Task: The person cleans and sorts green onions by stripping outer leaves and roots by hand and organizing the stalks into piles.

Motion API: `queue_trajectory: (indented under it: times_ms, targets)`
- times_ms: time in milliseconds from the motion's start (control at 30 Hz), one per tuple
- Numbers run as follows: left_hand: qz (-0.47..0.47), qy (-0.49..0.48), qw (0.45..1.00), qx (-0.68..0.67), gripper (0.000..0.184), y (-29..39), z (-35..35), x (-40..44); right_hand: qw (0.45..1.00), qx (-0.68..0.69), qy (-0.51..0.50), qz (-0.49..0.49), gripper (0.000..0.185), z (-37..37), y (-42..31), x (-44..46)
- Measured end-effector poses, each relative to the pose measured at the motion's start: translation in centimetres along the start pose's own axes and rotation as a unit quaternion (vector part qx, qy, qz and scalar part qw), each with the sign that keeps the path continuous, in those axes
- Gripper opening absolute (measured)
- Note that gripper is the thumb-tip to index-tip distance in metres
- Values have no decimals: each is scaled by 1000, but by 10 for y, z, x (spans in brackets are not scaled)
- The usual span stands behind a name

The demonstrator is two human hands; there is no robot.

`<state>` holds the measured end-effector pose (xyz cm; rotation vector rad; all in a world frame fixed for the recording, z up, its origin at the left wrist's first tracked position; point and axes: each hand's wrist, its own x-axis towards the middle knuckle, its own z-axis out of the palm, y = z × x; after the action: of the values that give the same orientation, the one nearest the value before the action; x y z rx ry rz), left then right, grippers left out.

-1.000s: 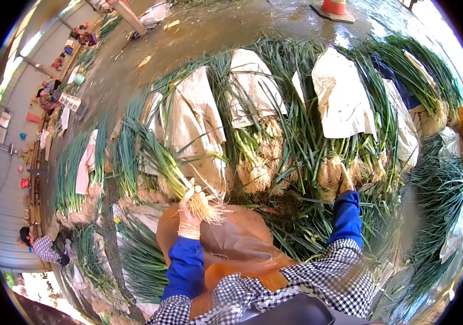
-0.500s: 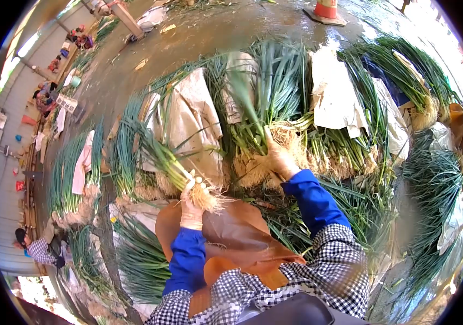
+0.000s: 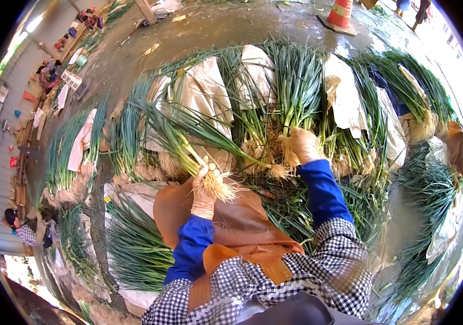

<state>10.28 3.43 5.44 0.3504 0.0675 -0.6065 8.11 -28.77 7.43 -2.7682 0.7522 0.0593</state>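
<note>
My left hand [image 3: 203, 187] is closed round a small bunch of scallions [image 3: 185, 149], their pale roots hanging out past my fingers above the brown apron [image 3: 231, 219]. My right hand [image 3: 303, 145] has its fingers curled at the root end of a thick upright bundle of scallions [image 3: 296, 81]; the fingertips are partly hidden. Between the hands, a few loose scallions [image 3: 226, 142] slant across the row, leaves towards the left bunch and roots near my right hand.
More scallion bundles lie in a row, with pale sacks [image 3: 205, 89] among them. A scallion heap [image 3: 139, 244] is at my lower left, another [image 3: 426, 227] at right. A traffic cone [image 3: 341, 13] stands beyond. A person [image 3: 23, 230] sits at far left.
My right hand has moved up and right and now grips at the thick bundle. Loose scallions now lie slanting between my hands. My left hand keeps its bunch; the view has shifted slightly.
</note>
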Motion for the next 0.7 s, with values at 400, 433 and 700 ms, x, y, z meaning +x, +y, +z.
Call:
queue_trajectory:
  times_ms: [400,433,700]
  targets:
    - [-25,-23,998,-59,28,-19,23,-32,974,-49,155,160,20,26,83,25]
    - [-27,-28,998,-58,28,-19,26,-31,975,-32,124,179,20,21,91,29]
    - [-19,-47,997,-51,23,-31,35,-32,989,77,33,124,46,1,110,27]
